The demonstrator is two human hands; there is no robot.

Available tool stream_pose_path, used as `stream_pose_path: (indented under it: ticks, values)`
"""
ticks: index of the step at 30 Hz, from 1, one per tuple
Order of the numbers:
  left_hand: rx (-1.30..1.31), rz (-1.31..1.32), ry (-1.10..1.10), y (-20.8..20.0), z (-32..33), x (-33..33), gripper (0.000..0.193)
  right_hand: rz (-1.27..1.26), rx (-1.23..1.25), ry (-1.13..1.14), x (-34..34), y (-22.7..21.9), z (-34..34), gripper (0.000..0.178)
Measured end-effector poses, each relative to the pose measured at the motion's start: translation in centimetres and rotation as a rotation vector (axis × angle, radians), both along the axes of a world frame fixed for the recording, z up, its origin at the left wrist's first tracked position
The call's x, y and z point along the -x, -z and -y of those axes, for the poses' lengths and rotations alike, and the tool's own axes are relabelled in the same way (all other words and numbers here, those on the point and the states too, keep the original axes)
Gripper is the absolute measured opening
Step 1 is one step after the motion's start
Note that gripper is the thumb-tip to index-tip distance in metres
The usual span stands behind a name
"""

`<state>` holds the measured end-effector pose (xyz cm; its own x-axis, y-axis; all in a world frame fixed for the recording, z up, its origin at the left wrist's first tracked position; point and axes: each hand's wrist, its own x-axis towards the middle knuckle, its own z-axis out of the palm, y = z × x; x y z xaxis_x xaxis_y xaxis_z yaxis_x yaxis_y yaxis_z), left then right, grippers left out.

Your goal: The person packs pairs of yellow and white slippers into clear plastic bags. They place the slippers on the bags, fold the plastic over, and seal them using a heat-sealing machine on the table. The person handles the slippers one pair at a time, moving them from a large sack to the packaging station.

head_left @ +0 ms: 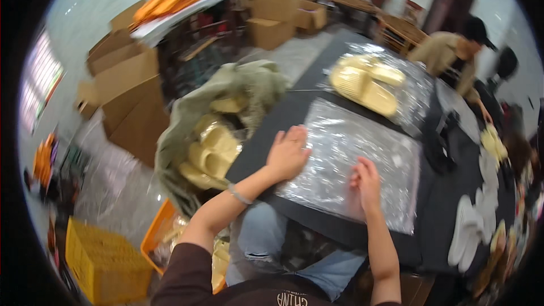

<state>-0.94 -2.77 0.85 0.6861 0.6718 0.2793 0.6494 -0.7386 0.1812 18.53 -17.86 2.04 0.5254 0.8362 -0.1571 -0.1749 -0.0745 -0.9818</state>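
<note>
On the dark tabletop in front of me, a stack of clear plastic bags (334, 147) lies flat. My left hand (289, 154) rests on its left edge, fingers stretched out and holding nothing. Over the bags' right half, my right hand (367, 185) has its fingers curled in; anything between them is too small to make out. Just beyond the bags, a pair of pale yellow slippers (365, 86) lies on more clear plastic (416, 102). Left of the table, an open green sack (184, 110) holds several yellow slippers (212, 150), some in clear wrapping.
A yellow crate (105, 258) and an orange basket (153, 232) stand low at the left. White slippers (467, 232) line the table's right side. A person (447, 56) in a black cap bends over the far right. Cardboard boxes (272, 5) stand behind.
</note>
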Motion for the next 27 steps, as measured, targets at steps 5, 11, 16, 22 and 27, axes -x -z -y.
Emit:
stream_pose_path:
  ticks: [5, 11, 16, 22, 27]
  values:
    - [0.040, 0.031, -0.014, 0.7, -0.3, 0.7, 0.059, 0.373, 0.005, -0.141, 0.7, 0.8, -0.4, 0.019]
    - [0.320, 0.677, 0.024, 1.0, -1.6, 2.1, 0.049, 0.846, -0.029, -0.184, 2.4, -0.5, -0.1, 0.016]
    - [0.470, 1.275, -0.132, -4.1, 0.2, 8.0, 0.028, 0.895, -0.010, -0.192, 2.7, -1.3, -0.1, 0.015]
    - [0.268, 1.545, -0.766, 5.1, 3.6, 16.5, 0.025, 0.934, -0.003, -0.211, 2.8, -1.5, 0.2, 0.015]
    - [0.462, 1.377, -1.176, 19.6, 3.8, 22.9, 0.032, 0.932, -0.034, -0.232, 3.3, -1.6, 0.1, 0.014]
